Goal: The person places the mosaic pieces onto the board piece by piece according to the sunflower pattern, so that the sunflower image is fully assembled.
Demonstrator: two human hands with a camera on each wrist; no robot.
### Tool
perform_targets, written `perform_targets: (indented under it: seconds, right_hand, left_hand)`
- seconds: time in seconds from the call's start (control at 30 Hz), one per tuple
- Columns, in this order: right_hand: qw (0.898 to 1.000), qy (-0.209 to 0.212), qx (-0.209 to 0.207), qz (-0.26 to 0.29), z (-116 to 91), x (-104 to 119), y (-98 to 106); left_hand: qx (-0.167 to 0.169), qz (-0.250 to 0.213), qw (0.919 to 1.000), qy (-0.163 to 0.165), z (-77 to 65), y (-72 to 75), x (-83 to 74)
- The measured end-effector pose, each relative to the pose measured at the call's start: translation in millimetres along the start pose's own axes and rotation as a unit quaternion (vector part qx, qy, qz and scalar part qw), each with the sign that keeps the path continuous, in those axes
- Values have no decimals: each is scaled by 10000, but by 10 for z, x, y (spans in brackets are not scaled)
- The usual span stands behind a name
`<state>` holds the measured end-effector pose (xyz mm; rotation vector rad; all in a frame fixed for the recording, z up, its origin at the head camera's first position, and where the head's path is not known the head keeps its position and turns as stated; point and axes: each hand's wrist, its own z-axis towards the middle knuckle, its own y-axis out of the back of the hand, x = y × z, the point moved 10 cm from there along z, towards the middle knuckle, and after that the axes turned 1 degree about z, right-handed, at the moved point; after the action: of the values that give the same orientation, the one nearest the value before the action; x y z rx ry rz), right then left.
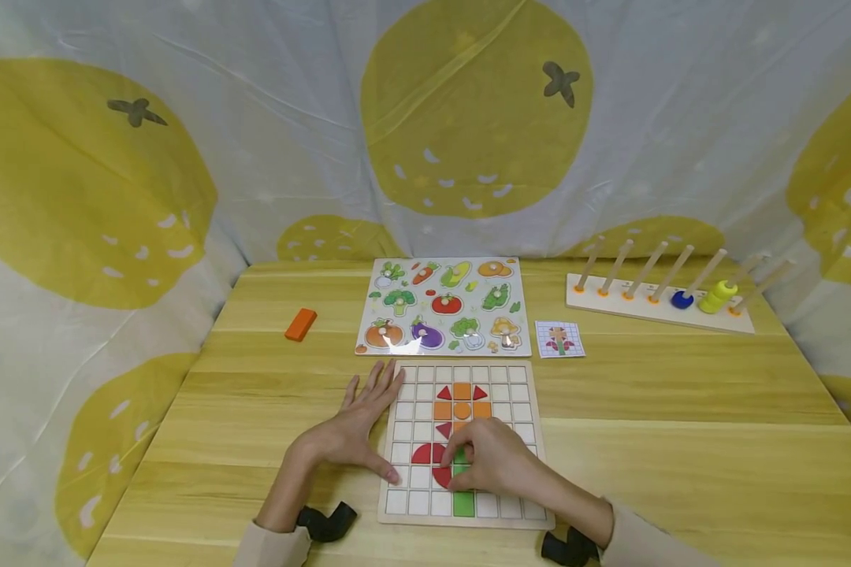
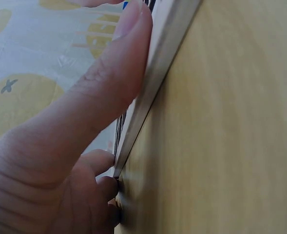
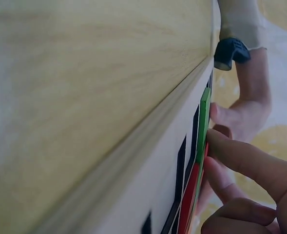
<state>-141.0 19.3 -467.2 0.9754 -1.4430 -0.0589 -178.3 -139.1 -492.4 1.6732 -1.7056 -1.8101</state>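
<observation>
A square wooden grid board (image 1: 407,520) lies on the table with flat coloured pieces forming a pattern. My left hand (image 1: 351,433) is spread at its left side, thumb resting on the rim and fingertips at the upper left corner. The thumb (image 2: 109,73) presses the board's edge (image 2: 155,73) in the left wrist view. My right hand (image 1: 496,457) bends over the lower middle, thumb and forefinger pinching a red quarter-circle piece (image 1: 440,477) beside a green square (image 1: 463,504). Orange squares (image 1: 462,390) and red triangles (image 1: 479,393) lie above. The right hand hides some pieces.
A vegetable knob puzzle (image 1: 443,323) lies behind the board, with a small pattern card (image 1: 559,339) to its right. An orange block (image 1: 301,324) lies at left. At the back right stands a peg rack (image 1: 652,309) with blue and yellow-green beads.
</observation>
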Motion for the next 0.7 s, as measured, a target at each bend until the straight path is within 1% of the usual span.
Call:
perform_targets:
  seconds: [0.17,0.47,0.7]
  right_hand:
    - [9999,40,-96,-60,9,22,-9]
    - [9998,33,5,204,20,6,-32]
    - [9998,19,-53,165,11,11,-13]
  left_hand:
    - [-7,-33,10000,-14,-4,2,-1]
    - [-22,-27,10000,-15,-6,6,-3]
    - [-41,-41,10000,-65,-9,9,-10]
